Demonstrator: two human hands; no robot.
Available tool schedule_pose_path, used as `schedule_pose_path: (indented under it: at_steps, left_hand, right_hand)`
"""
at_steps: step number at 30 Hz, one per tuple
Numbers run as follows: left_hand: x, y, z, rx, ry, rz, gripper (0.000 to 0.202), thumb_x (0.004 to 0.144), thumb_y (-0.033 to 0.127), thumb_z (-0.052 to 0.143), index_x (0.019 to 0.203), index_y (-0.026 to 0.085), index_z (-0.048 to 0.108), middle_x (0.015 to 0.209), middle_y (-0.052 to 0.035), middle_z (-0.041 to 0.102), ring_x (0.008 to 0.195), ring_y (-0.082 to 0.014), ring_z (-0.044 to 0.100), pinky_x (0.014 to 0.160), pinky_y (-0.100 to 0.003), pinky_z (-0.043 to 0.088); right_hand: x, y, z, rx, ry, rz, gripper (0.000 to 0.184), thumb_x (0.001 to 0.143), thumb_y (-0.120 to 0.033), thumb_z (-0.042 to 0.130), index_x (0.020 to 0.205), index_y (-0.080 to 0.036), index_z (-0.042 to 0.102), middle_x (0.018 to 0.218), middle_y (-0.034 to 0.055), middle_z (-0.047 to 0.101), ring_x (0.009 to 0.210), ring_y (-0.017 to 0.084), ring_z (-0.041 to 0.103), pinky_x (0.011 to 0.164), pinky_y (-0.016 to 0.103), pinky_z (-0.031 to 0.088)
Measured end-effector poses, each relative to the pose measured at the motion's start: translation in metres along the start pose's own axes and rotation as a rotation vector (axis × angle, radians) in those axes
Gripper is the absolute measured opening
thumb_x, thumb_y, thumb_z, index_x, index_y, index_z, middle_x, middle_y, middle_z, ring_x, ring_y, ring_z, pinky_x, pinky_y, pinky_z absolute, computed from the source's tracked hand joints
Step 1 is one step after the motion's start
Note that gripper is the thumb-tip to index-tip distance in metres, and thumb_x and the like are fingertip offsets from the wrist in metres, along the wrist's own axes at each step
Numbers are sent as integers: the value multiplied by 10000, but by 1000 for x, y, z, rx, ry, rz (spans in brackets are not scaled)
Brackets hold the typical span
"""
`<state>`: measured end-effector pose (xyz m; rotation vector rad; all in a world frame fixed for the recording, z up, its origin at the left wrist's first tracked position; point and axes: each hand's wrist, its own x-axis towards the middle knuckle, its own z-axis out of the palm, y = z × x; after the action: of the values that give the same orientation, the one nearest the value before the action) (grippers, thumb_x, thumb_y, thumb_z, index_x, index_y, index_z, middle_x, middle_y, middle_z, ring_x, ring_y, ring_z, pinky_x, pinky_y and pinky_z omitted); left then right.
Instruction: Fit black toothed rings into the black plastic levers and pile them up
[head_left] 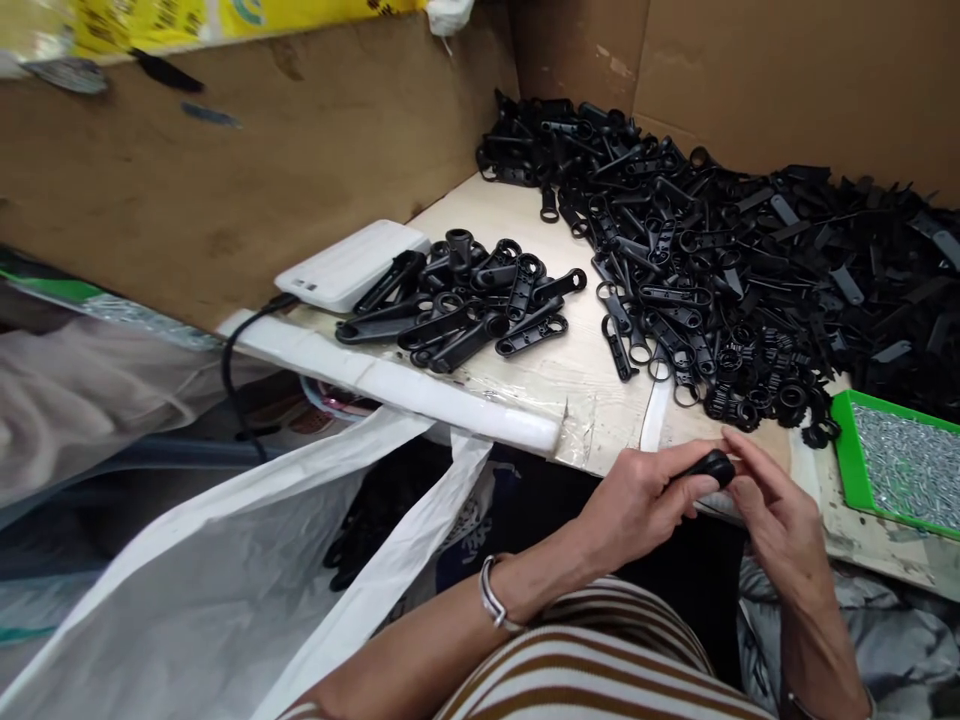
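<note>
In front of my body, at the table's front edge, my left hand (652, 500) is closed around a black plastic part (716, 466) with a rounded end. My right hand (780, 515) meets it from the other side, thumb and fingers pinched at the rounded end. Much of the part is hidden by my fingers. Just beyond my hands lies a cluster of black toothed rings (757, 375). A large heap of black ring-ended handles and flat strips (690, 240) spreads behind them. A smaller pile of similar handles (465, 300) lies to the left.
A green tray (851, 455) of small metal screws or pins (907, 470) stands at the right. A white box with a cable (356, 265) sits beside the small pile. White foam (405, 385) lines the front edge, above an open white bag (247, 550). Cardboard walls (787, 80) enclose the back.
</note>
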<state>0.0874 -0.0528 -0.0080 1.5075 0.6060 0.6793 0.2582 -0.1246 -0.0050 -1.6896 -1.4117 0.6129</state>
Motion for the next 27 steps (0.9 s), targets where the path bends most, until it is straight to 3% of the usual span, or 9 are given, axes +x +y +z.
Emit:
schedule_pose_path:
  at_steps: [6, 10, 13, 15, 19, 21, 23, 25, 27]
  left_hand:
    - [-6, -9, -5, 225, 146, 77, 309, 943, 232, 447, 1129, 125, 669, 524, 31, 574, 436, -97, 546, 488, -183, 457]
    - [-11, -5, -38, 490, 331, 175, 297, 955, 241, 460, 1164, 154, 653, 710, -24, 712, 553, -119, 634, 573, -204, 502]
    - [-12, -2, -74, 783, 594, 206, 327, 974, 271, 442, 1220, 159, 625, 945, -79, 748, 758, -161, 689, 713, -250, 534]
    - [-9, -1, -98, 974, 728, 159, 326, 973, 263, 431, 1195, 156, 644, 1035, -100, 725, 885, -198, 676, 788, -289, 527]
    - [2, -5, -135, 1241, 768, -80, 309, 946, 241, 434, 1107, 160, 686, 983, -113, 666, 955, -262, 601, 806, -351, 492]
    - [7, -7, -147, 1301, 719, -188, 311, 942, 246, 424, 1080, 179, 694, 933, -108, 642, 940, -275, 577, 786, -364, 473]
    - [10, -8, -154, 1322, 697, -224, 310, 941, 267, 422, 1068, 205, 698, 935, -109, 635, 951, -294, 561, 799, -391, 451]
    - [11, -5, -157, 1309, 720, -200, 307, 935, 288, 440, 1106, 223, 687, 1005, -122, 635, 1009, -328, 540, 858, -453, 419]
    - [10, 1, -152, 1248, 761, -147, 332, 931, 305, 463, 1194, 223, 647, 1152, -137, 616, 1131, -374, 490, 950, -537, 356]
  right_hand:
    - [17, -10, 31, 99, -130, 180, 431, 928, -530, 491, 988, -197, 758, 780, 34, 758, 669, 197, 705, 612, 308, 595]
    - [51, -22, 53, 34, -248, 16, 439, 947, -511, 460, 1076, -191, 732, 843, 46, 759, 782, 216, 722, 708, 316, 585]
    - [80, -37, 68, -284, -189, -195, 407, 976, -404, 445, 1233, -156, 640, 1067, 109, 727, 915, 239, 706, 797, 343, 554]
    - [95, -47, 78, -582, -155, -288, 371, 969, -329, 477, 1278, -154, 584, 1200, 147, 665, 973, 260, 683, 788, 352, 538]
    - [114, -56, 93, -920, -245, -255, 292, 955, -215, 477, 1227, -155, 568, 1084, 141, 672, 866, 251, 679, 677, 324, 510]
    - [116, -54, 94, -885, -238, -220, 287, 955, -162, 433, 1198, -148, 584, 1050, 137, 677, 862, 243, 673, 707, 327, 504]
    - [113, -49, 90, -708, -188, -205, 308, 949, -147, 415, 1189, -152, 608, 1062, 135, 678, 899, 231, 665, 768, 330, 501]
    - [103, -43, 82, -393, -161, -161, 305, 933, -189, 451, 1175, -161, 636, 1008, 107, 690, 845, 200, 662, 768, 318, 509]
    - [87, -37, 73, 0, -178, -24, 303, 899, -281, 522, 1144, -168, 658, 880, 55, 686, 665, 150, 631, 650, 293, 523]
